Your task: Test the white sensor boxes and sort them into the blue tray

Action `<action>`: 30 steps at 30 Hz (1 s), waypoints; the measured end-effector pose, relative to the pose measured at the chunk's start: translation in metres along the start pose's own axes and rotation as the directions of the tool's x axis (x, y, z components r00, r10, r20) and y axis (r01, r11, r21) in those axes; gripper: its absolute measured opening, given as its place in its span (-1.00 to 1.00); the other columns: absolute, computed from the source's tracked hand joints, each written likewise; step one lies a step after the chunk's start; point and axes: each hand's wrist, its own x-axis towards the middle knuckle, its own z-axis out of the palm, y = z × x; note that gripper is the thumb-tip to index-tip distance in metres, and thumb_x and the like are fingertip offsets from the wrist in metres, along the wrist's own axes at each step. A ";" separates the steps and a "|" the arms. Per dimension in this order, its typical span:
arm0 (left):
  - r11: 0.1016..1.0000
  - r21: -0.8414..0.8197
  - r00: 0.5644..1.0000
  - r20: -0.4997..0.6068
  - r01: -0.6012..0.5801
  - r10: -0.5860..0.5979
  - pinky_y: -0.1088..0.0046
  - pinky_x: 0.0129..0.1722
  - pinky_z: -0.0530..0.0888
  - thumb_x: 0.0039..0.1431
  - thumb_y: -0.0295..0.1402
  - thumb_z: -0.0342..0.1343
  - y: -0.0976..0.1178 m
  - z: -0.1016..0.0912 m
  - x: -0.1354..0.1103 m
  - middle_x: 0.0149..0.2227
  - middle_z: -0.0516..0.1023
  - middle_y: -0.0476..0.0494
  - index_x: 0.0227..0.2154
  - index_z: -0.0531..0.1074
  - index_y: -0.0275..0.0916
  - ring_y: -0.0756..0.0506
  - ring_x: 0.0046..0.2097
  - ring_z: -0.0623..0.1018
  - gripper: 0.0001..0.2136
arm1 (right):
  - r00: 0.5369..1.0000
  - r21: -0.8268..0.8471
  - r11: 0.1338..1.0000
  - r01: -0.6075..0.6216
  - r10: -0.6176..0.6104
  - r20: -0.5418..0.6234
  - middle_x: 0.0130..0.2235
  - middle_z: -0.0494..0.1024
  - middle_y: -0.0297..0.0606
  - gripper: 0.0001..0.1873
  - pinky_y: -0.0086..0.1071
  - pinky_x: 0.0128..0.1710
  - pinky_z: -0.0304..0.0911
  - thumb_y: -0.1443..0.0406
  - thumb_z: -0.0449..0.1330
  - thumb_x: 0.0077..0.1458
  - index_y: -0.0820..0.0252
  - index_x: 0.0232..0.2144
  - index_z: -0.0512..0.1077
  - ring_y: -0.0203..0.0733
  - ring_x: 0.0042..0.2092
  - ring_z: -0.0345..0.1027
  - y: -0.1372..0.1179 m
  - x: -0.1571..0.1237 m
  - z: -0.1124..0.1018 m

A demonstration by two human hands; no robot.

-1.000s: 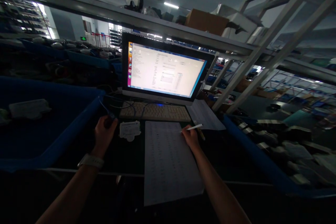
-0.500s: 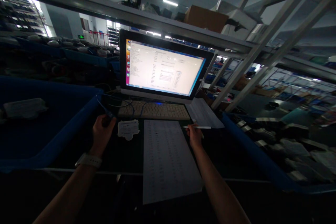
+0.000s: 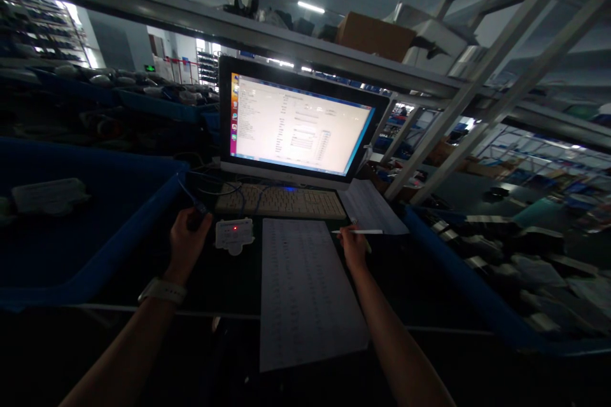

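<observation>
By the right hand (image 3: 354,251) lies paper (image 3: 310,305) — its text (image 3: 293,283) illegible.

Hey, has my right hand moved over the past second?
Yes, slightly: judged against the monitor, your right hand has shifted to the right, with the pen held in it.

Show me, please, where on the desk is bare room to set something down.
Two dark patches seem bare: between the right forearm and the right blue bin, and below the white piece, left of the paper sheet. Crowded: around the keyboard, where cables lie.
</observation>
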 end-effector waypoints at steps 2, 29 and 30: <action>1.000 -0.003 1.000 0.003 -0.009 0.009 0.30 -0.27 0.49 -0.21 -0.23 0.17 0.000 0.000 0.000 -0.39 0.51 -0.08 -0.43 0.36 -0.21 -0.12 -0.31 0.52 -0.75 | 0.998 -0.039 0.998 0.044 -0.042 0.048 -0.66 0.34 -0.39 -0.68 -0.40 -0.58 0.09 0.01 0.15 -0.21 0.11 -0.61 0.25 -0.28 -0.58 0.18 -0.002 0.000 0.001; 1.000 -0.001 0.999 0.032 0.015 -0.015 0.29 -0.22 0.48 -0.18 -0.23 0.17 -0.003 0.000 -0.001 -0.37 0.50 -0.07 -0.41 0.34 -0.21 -0.12 -0.28 0.52 -0.75 | 0.949 -0.248 0.955 0.160 -0.080 0.304 -0.66 0.28 -0.42 -0.75 -0.37 -0.47 0.10 0.07 0.10 -0.21 0.08 -0.65 0.24 -0.23 -0.53 0.19 -0.008 -0.005 0.007; 1.000 -0.003 0.999 0.036 0.009 -0.009 0.29 -0.22 0.48 -0.17 -0.22 0.16 -0.003 0.000 -0.001 -0.36 0.50 -0.08 -0.40 0.34 -0.21 -0.12 -0.28 0.52 -0.74 | 0.951 -0.247 0.956 0.158 -0.079 0.299 -0.66 0.28 -0.42 -0.75 -0.37 -0.47 0.10 0.06 0.10 -0.21 0.08 -0.65 0.24 -0.23 -0.54 0.19 -0.009 -0.005 0.007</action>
